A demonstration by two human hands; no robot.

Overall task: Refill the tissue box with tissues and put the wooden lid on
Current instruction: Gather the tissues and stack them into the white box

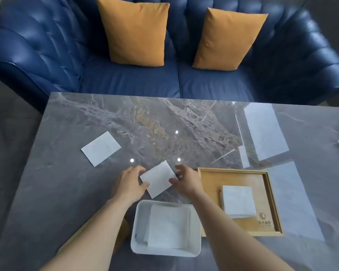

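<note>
Both hands pinch one folded tissue (158, 179) just beyond the white tissue box (165, 251): the left hand (130, 185) grips its left edge, the right hand (186, 181) its right edge. The box on the counter (67, 192) already holds tissues. The wooden lid (209, 178) lies just right of the box, carrying a tissue stack (238, 201). Another tissue (101, 148) lies farther beyond the box, to its left.

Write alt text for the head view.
Both hands, left hand and right hand, grip a folded tissue on the marble table, above the open tissue box. The wooden lid lies right, holding tissues.
</note>
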